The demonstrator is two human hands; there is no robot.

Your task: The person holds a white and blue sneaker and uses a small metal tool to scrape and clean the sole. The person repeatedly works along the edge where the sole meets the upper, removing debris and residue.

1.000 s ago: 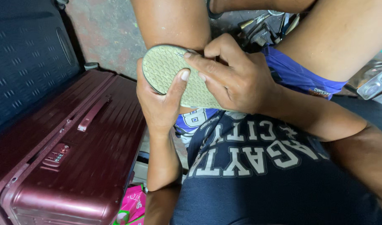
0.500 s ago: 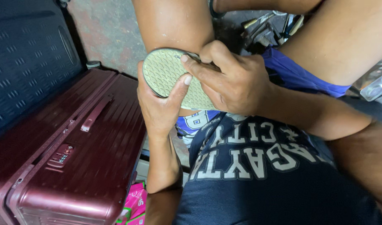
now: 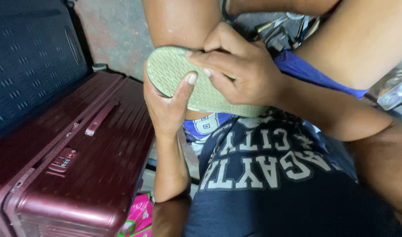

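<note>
A pale green flip-flop [image 3: 172,72] is held sole-up against my raised bare knee [image 3: 179,22], its patterned tread facing the camera. My left hand [image 3: 166,105] cups it from below, thumb pressed on the sole. My right hand [image 3: 240,70] grips the sole from the right, fingers laid across its middle. The strap side of the flip-flop is hidden.
A dark red hard-shell suitcase [image 3: 74,162] with a handle and lock lies at the left. A dark blue suitcase [image 3: 30,61] stands behind it. A pink packet [image 3: 139,217] lies by the red case. Metal tools [image 3: 284,30] lie on the concrete floor at the top.
Both hands have stayed on the flip-flop. The right hand's fingers have shifted slightly leftward across the sole.
</note>
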